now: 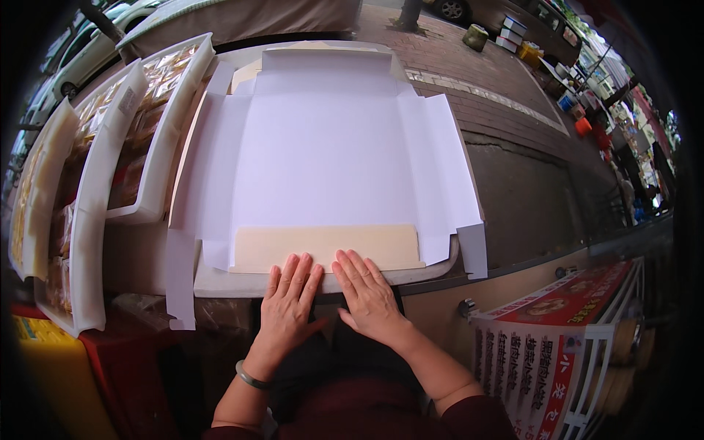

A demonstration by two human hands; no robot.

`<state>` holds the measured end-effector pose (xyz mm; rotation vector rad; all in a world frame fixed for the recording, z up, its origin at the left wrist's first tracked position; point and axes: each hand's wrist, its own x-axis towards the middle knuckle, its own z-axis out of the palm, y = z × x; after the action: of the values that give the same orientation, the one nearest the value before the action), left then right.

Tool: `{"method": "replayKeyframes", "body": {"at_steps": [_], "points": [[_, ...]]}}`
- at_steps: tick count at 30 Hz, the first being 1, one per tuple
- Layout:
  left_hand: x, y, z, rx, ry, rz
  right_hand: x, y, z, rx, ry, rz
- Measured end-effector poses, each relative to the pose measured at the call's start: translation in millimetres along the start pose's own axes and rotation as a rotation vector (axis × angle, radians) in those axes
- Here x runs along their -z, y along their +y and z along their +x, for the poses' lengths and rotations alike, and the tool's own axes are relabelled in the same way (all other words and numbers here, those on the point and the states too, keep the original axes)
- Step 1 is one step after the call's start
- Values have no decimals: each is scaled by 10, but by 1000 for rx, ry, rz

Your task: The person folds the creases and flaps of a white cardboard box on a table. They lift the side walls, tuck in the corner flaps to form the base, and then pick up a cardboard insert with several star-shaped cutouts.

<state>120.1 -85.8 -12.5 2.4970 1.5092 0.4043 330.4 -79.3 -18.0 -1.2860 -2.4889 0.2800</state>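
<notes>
On the near edge of the table, your two hands lie flat side by side, palms down, pressing the folded flap of a large white cardboard box blank. Your left hand has its fingers held close together and stretched forward, the tips touching the tan underside of that flap; a green bangle circles the wrist. Your right hand sits just beside it, fingers slightly fanned, tips likewise on the flap's near edge, thumb angled toward the left hand. Neither hand grips anything; both simply rest open on the card. The box blank lies unfolded across most of the tabletop, its side panels spread left and right and its far flap raised a little at the back. To your left stand white plastic trays filled with wrapped goods, set in a row and touching the blank's left panel. Beyond the table's right side runs a brick pavement, and lower right a red printed banner hangs on a white frame.
</notes>
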Motion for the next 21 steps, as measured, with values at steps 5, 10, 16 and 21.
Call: {"method": "replayKeyframes", "body": {"at_steps": [5,10,16,21], "points": [[155,-283,-283,172,18,137,157,359,-462,-170,48,-89],[216,-400,-360,292,62,211,266,526,-685,-209,27,-204],[13,-304,-353,325,101,205,178,351,-594,-291,72,-229],[-202,117,-85,60,122,105,20,-73,-107,-149,83,-51]]}}
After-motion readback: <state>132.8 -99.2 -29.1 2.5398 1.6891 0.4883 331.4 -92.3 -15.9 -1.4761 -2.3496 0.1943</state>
